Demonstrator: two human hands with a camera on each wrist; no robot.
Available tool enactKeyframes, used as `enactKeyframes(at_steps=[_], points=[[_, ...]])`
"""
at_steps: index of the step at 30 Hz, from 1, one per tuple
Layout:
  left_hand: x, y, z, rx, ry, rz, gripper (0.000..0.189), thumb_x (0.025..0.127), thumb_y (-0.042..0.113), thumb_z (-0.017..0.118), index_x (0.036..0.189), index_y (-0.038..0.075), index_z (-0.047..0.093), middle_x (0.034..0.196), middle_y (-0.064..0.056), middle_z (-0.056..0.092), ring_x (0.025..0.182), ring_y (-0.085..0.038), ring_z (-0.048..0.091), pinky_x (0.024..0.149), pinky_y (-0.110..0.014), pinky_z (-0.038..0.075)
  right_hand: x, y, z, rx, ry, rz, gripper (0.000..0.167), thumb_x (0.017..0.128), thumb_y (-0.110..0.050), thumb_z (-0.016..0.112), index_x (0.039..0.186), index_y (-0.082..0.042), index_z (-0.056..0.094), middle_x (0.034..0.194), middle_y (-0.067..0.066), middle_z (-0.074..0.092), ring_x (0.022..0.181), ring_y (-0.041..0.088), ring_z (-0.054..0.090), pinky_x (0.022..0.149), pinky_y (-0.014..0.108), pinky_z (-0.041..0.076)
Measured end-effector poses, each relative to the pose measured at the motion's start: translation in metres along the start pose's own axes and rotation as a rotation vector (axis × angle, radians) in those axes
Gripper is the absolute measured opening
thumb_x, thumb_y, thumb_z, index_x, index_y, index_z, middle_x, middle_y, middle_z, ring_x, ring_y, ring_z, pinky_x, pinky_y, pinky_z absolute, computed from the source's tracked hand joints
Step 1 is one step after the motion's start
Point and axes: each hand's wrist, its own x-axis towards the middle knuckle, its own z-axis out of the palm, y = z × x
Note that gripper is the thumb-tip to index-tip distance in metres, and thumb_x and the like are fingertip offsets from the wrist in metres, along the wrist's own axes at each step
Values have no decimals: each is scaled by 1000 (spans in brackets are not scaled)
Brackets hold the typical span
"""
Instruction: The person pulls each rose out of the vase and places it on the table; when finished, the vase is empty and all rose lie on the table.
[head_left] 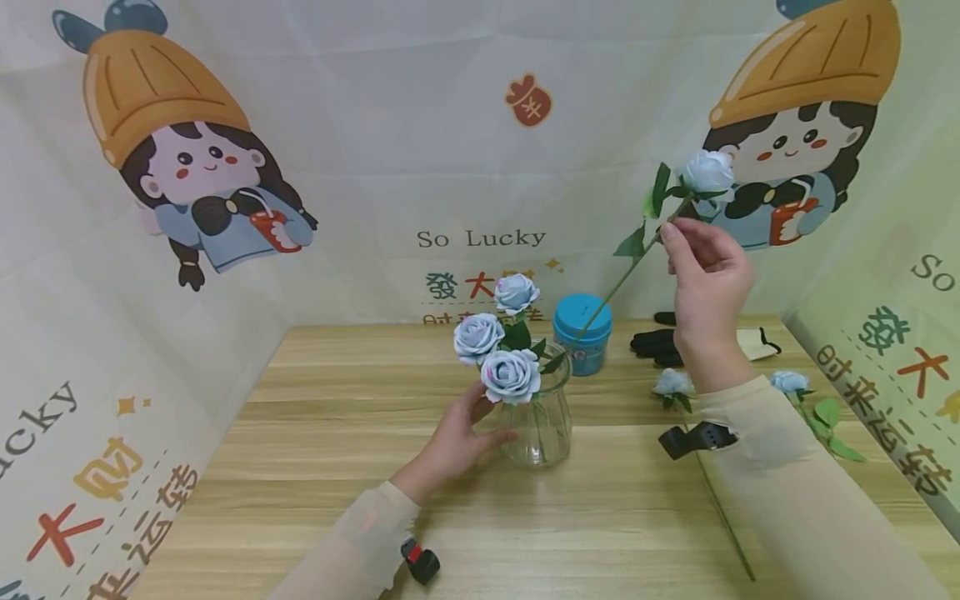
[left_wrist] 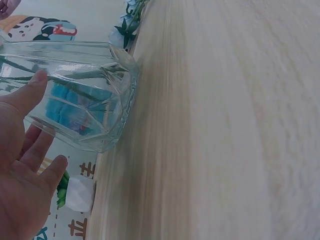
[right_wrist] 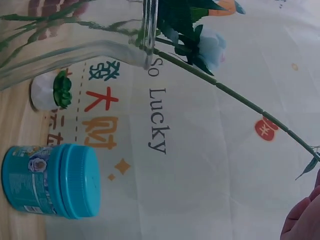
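A ribbed clear glass vase (head_left: 543, 437) stands on the wooden table with several pale blue artificial roses (head_left: 510, 377) leaning left out of its mouth. My left hand (head_left: 459, 442) holds the vase at its left side, thumb in front and fingers behind. Raised at the right, my right hand (head_left: 711, 283) pinches another pale blue rose (head_left: 708, 173) by its stem, just under the bloom. That stem slants down to the left, and its lower part reaches the vase's rim in the right wrist view.
Behind the vase stands a blue lidded tub (head_left: 583, 333). Black-and-white gloves (head_left: 660, 346) lie at the back right. Two more roses, one (head_left: 673, 383) left of my right forearm and one (head_left: 791, 382) beyond it, lie on the table. A small potted succulent (right_wrist: 45, 91) shows in the wrist views.
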Motion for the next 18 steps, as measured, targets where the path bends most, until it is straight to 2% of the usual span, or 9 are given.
enactKeyframes(at_steps=[7, 11, 15, 18], points=[[0, 0, 0, -1, 3, -4, 84, 86, -3, 80, 157, -1, 35, 157, -22, 47, 144, -37, 49, 119, -48, 43, 8, -11, -10, 55, 50, -14, 16, 88, -12, 83, 98, 0, 79, 85, 2, 76, 60, 15, 51, 56, 20, 45], [-1, 0, 0, 1, 2, -9, 84, 86, -2, 80, 157, -1, 35, 158, -22, 46, 144, -38, 48, 119, -48, 43, 9, -13, -18, 50, 41, -21, 17, 87, -10, 83, 98, 2, 79, 83, 2, 76, 58, 15, 51, 54, 20, 44], [-1, 0, 0, 4, 1, -13, 84, 86, 0, 81, 157, 0, 35, 158, -22, 46, 144, -40, 48, 119, -48, 43, 4, -9, -30, -63, -13, -2, 17, 89, -11, 82, 99, 2, 79, 81, -2, 77, 61, 12, 55, 56, 19, 46], [-1, 0, -1, 7, -1, -13, 84, 86, 0, 81, 157, 0, 35, 158, -22, 46, 144, -40, 48, 119, -48, 43, -2, -3, -40, -234, -66, 35, 21, 90, -16, 81, 103, 0, 79, 83, -9, 77, 69, 7, 63, 62, 15, 50]])
